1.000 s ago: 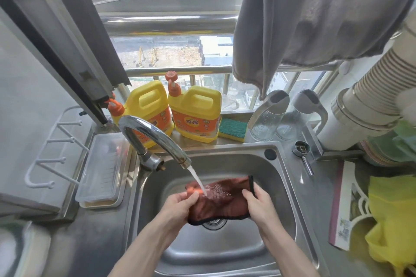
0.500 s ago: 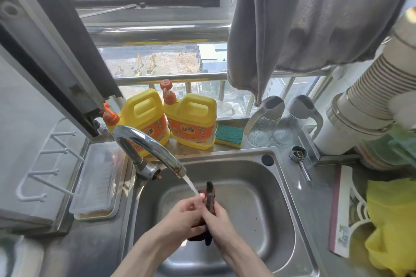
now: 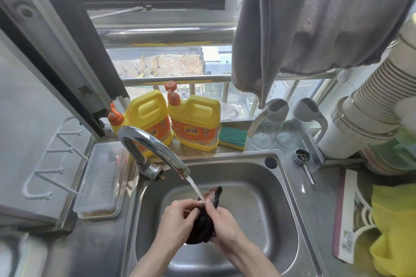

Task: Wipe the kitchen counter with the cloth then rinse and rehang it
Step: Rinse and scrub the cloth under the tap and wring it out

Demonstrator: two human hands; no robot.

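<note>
Bright daylight through the window (image 3: 157, 63), wide-angle bending at edges, slight softness

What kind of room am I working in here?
Most likely a home kitchen, at the sink by a window: a steel sink with the tap running, two yellow detergent jugs and a scrub sponge on the sill.

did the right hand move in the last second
Yes. The right hand came in toward the left hand, bunching the cloth under the tap stream.
</note>
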